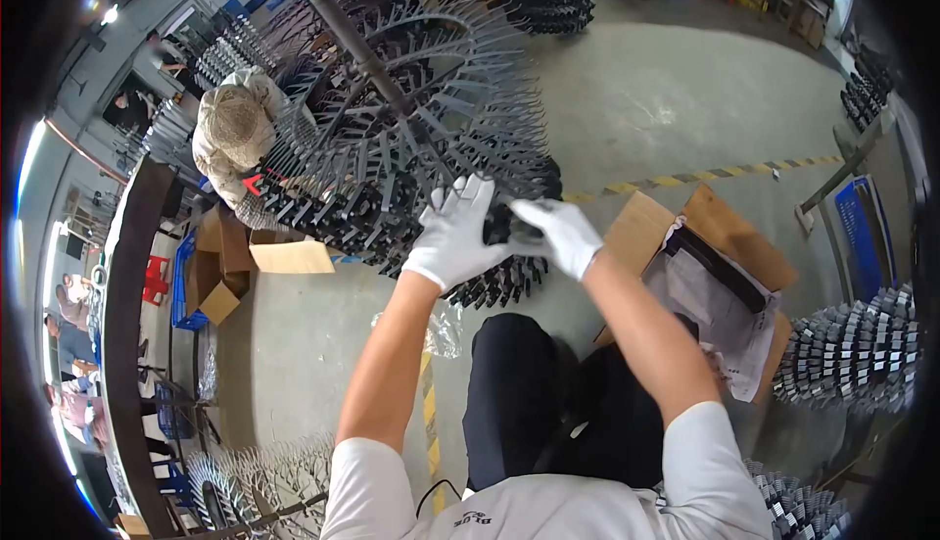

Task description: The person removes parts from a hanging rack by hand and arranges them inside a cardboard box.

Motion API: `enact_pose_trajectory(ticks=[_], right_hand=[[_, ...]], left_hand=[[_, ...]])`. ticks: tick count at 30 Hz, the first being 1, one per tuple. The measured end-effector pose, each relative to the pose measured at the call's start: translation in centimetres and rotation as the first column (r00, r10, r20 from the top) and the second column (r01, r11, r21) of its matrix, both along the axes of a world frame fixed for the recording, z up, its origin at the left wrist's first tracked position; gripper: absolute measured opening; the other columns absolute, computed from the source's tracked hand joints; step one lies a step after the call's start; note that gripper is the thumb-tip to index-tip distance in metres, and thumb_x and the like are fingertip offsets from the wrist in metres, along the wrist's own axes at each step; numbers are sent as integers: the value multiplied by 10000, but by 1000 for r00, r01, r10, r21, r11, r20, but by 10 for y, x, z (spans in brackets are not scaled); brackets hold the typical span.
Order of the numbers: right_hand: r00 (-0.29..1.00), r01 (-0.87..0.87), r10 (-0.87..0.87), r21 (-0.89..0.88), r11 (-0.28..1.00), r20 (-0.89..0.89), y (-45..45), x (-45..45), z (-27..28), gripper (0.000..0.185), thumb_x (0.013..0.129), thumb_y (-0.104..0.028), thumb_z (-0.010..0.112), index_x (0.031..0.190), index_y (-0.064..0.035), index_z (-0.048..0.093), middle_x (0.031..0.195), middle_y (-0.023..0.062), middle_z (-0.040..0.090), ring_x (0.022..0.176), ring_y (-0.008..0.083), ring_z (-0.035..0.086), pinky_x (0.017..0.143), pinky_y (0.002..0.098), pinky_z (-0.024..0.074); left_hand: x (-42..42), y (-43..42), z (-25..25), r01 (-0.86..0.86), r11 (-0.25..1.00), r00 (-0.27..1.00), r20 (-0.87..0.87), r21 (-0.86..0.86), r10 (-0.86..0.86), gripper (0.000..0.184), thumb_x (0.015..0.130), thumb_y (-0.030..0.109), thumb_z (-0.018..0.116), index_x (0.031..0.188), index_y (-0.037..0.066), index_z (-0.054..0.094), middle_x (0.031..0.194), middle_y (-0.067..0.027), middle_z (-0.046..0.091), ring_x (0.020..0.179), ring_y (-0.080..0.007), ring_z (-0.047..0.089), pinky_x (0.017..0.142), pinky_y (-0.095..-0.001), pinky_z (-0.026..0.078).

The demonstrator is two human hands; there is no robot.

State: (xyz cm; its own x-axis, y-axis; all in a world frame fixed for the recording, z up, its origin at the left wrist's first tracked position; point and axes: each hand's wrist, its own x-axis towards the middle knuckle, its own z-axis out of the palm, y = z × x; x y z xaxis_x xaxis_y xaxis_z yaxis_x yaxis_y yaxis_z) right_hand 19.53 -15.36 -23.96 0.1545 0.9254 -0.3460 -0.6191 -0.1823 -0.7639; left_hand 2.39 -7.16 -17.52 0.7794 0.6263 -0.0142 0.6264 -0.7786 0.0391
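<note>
A large round metal rack (pixel 392 134) rises in front of me, ringed with curved prongs. Many small black parts (pixel 357 212) hang in tiers around its lower side. My left hand (pixel 455 234), in a white glove, lies against the rack's near side with fingers spread and the thumb apart. My right hand (pixel 563 234), gloved too, reaches in beside it toward the black parts. Its fingertips are smeared by motion, and I cannot make out whether anything is between them.
An open cardboard box (pixel 720 281) with white lining stands right of my knees. Racks of metallic parts (pixel 852 349) are at far right. A person in a patterned hat (pixel 235 127) works at the rack's left side. Another open carton (pixel 217 266) stands left. Yellow-black tape (pixel 685 178) marks the floor.
</note>
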Motion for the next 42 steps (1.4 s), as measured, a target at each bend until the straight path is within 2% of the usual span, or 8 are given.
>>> enact_pose_trajectory(ticks=[6, 12, 18, 25, 36, 40, 41, 42], right_hand=[[1000, 21, -19, -62, 998, 23, 18, -33, 10, 361, 878, -239, 770, 1117, 11, 669, 942, 101, 693, 737, 206, 675, 666, 347, 594], [998, 25, -26, -20, 999, -52, 9, -14, 2, 278, 875, -143, 750, 1089, 17, 674, 984, 127, 681, 785, 245, 683, 700, 389, 611], [988, 109, -112, -27, 994, -106, -7, -42, -14, 205, 899, -127, 731, 1069, -30, 668, 950, 57, 665, 813, 182, 675, 731, 348, 617], [974, 180, -174, 27, 983, -142, 13, -78, -4, 316, 892, -134, 743, 1161, -1, 644, 1109, 87, 664, 950, 184, 661, 744, 325, 594], [967, 207, -201, 23, 978, -159, -3, -74, -15, 265, 868, -29, 735, 1106, 10, 625, 977, 93, 672, 831, 185, 663, 777, 343, 601], [952, 167, -159, 8, 986, -261, 4, -94, -13, 248, 876, -70, 751, 1082, -4, 628, 987, 79, 647, 823, 183, 645, 789, 350, 591], [951, 176, -168, 8, 984, -258, 7, -98, -12, 247, 876, -73, 751, 1081, -6, 629, 1000, 81, 645, 830, 186, 646, 797, 353, 592], [951, 182, -174, 9, 983, -254, 9, -101, -7, 246, 876, -76, 751, 1079, -8, 630, 1013, 82, 642, 837, 189, 648, 805, 356, 594]], left_hand=[[-9, 5, -6, 60, 997, 998, 10, -50, -60, 950, 781, 500, 721, 1525, 47, 342, 1590, -183, 329, 1475, -364, 298, 1210, -499, 210], [-12, 2, -5, 86, 996, 996, -36, -9, -86, 1006, 781, 499, 717, 1555, 50, 258, 1624, -177, 247, 1493, -366, 247, 1225, -502, 180], [-40, 3, -7, 88, 993, 993, 92, -82, -80, 962, 792, 444, 735, 1535, 24, 292, 1602, -181, 293, 1489, -368, 256, 1226, -496, 162], [-49, 0, -9, 102, 995, 994, 28, -12, -101, 897, 776, 356, 749, 1525, 80, 341, 1581, -182, 329, 1465, -386, 300, 1147, -446, 376], [-55, 1, -7, 108, 994, 991, 79, -35, -105, 923, 772, 360, 753, 1528, 60, 317, 1584, -226, 304, 1456, -386, 316, 1154, -430, 353], [-78, 0, 6, 72, 994, 995, 73, -83, -66, 888, 745, 254, 709, 1529, 92, 326, 1584, -191, 325, 1401, -374, 414, 1062, -413, 463], [-74, -3, 17, -27, 980, 998, -62, -196, 15, 862, 721, 187, 675, 1520, 130, 358, 1574, -165, 357, 1369, -353, 462, 994, -427, 515], [-78, 0, 8, 40, 995, 999, -17, -87, -42, 856, 719, 183, 670, 1517, 138, 365, 1570, -164, 363, 1354, -347, 480, 985, -430, 521]])
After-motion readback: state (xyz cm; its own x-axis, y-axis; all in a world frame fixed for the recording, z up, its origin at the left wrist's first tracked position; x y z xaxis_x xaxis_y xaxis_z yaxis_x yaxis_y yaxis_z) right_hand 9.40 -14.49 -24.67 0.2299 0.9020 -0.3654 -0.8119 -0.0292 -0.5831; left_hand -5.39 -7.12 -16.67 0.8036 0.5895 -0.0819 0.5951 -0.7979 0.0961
